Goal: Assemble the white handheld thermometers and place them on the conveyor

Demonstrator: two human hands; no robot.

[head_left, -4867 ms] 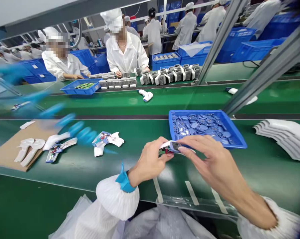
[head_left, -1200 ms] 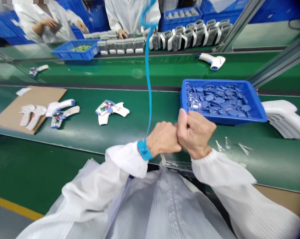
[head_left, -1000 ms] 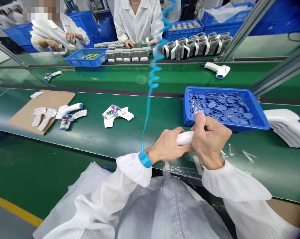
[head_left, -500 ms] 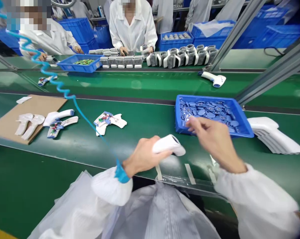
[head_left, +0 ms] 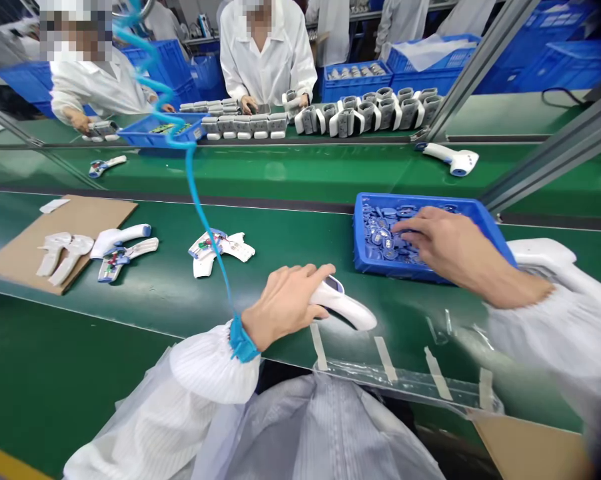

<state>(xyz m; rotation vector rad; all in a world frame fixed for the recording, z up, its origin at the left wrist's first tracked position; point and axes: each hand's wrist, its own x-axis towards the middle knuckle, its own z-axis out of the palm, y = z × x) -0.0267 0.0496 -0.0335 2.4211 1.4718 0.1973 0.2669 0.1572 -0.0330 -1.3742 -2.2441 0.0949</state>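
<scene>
My left hand (head_left: 291, 299) is closed over the head end of a white gun-shaped thermometer housing (head_left: 349, 308), just above the green bench. Its handle points right and a dark display window shows beside my fingers. My right hand (head_left: 443, 243) reaches into a blue tray (head_left: 433, 272) of loose blue oval plastic parts (head_left: 384, 241). The fingers are stretched down among the parts, slightly apart, and I see nothing held in them; the thumb is partly hidden. A blue wrist strap (head_left: 243, 340) with a coiled cord (head_left: 193, 173) is on my left wrist.
Opened thermometer housings with wiring (head_left: 220, 250) lie left on the bench, near white half shells (head_left: 65, 257) on cardboard (head_left: 15, 247). White shells (head_left: 545, 253) are stacked right of the tray. Another thermometer (head_left: 453, 159) lies on the far belt. Co-workers (head_left: 268, 53) sit across.
My right hand has moved from the tray's near-left edge further in over the parts. My left hand has turned the housing, so the handle and display window now show more.
</scene>
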